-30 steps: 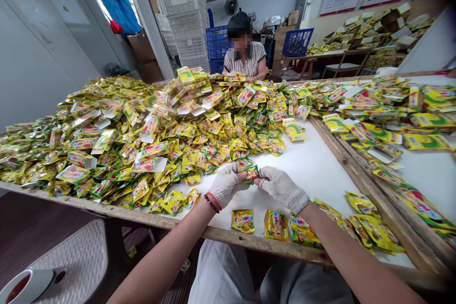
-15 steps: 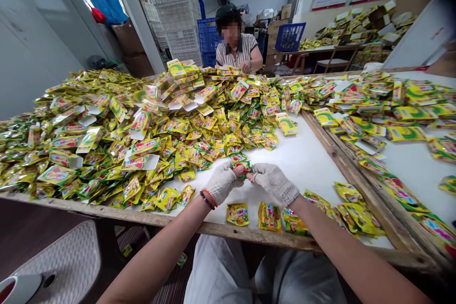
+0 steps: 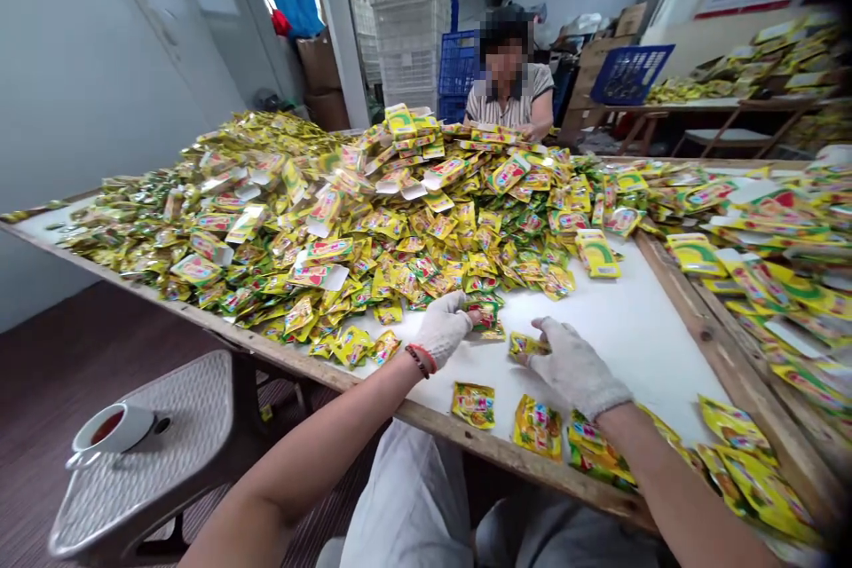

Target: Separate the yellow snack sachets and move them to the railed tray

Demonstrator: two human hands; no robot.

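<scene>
My left hand (image 3: 447,328), in a white fingerless knit glove, is at the front edge of a big heap of small foil packets. Its thumb and fingers close on a green and yellow packet (image 3: 485,312). To the right, my gloved right hand (image 3: 578,366) pinches a yellow packet (image 3: 528,344) just above the white tabletop (image 3: 599,311). Along the front edge lie a single packet (image 3: 473,406), small stacks of packets (image 3: 538,428) and more yellow packets (image 3: 765,479), partly behind my right forearm.
Flat printed cartons (image 3: 326,209) lie over the heap (image 3: 266,257). A wooden divider (image 3: 698,311) runs down the right side, with cartons beyond it. Across the table sits another person (image 3: 509,89). A cup (image 3: 113,428) stands on a stool (image 3: 166,408) at lower left.
My hands were together over a green packet; now they are apart, the right one moved rightward with a yellow packet. My left hand is at the heap's edge. The view has turned left.
</scene>
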